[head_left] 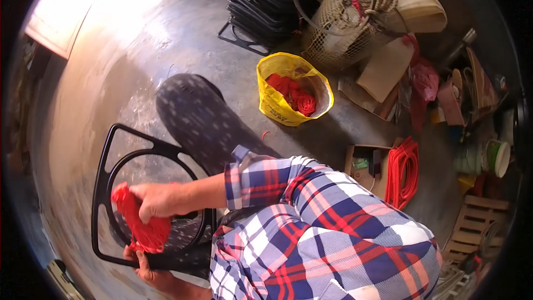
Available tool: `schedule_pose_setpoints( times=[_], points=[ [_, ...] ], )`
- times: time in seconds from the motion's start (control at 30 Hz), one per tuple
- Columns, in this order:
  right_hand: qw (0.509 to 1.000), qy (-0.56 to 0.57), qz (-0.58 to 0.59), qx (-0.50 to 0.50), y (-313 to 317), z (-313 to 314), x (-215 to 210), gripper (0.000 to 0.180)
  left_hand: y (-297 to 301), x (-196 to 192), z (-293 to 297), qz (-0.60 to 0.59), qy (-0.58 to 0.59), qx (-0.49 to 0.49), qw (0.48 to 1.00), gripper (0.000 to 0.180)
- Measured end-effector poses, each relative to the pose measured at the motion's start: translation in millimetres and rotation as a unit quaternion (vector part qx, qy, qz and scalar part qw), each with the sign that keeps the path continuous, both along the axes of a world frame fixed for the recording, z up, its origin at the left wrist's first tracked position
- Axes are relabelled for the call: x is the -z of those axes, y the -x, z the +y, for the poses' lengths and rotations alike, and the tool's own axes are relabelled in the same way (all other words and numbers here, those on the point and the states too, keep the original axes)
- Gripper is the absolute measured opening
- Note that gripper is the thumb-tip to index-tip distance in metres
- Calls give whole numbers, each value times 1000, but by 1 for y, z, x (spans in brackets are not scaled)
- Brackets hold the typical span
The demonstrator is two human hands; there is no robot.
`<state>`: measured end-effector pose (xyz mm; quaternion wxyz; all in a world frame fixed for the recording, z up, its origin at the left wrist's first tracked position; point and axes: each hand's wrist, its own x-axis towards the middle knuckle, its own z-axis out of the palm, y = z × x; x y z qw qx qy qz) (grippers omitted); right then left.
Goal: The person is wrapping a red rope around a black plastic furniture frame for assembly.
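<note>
A black square frame [100, 189] with a round ring inside it rests across my lap. My right hand [158, 200] is closed around a bunched hank of red cord [147, 230], held over the ring's opening. The lower end of the hank reaches the near side of the frame. There my left hand [145, 271] pinches the frame's edge between thumb and fingers, right beside the red strands. Whether a strand also lies under those fingertips I cannot make out.
A yellow bag [269, 103] holding red cord stands on the floor ahead. Behind it rise stacked black frames [258, 16] and a mesh basket [341, 28]. On the right are a cardboard box [361, 175], a red cord coil [402, 172] and a wooden pallet [477, 222].
</note>
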<state>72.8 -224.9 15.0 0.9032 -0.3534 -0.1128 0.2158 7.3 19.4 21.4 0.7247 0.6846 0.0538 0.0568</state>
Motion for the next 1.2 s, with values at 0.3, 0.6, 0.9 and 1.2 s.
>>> schedule_pose_setpoints(
  times=[0.3, 0.6, 0.9, 1.2],
  points=[
    [984, 123, -111, 65, 6, -1, -23, 63, -1, -51, -27, -28, -149, -31, 988, 35],
    [991, 56, -101, 68, 3, 1, -34, 53, -19, -66, -65, -53, -231, -20, 971, 34],
    [997, -52, 24, 45, 1, 17, -41, 48, -34, -76, -91, -61, -267, -3, 962, 34],
    [997, -73, 34, 12, 11, 3, -52, 37, -32, -86, -95, -58, -296, -5, 953, 33]
  ],
)
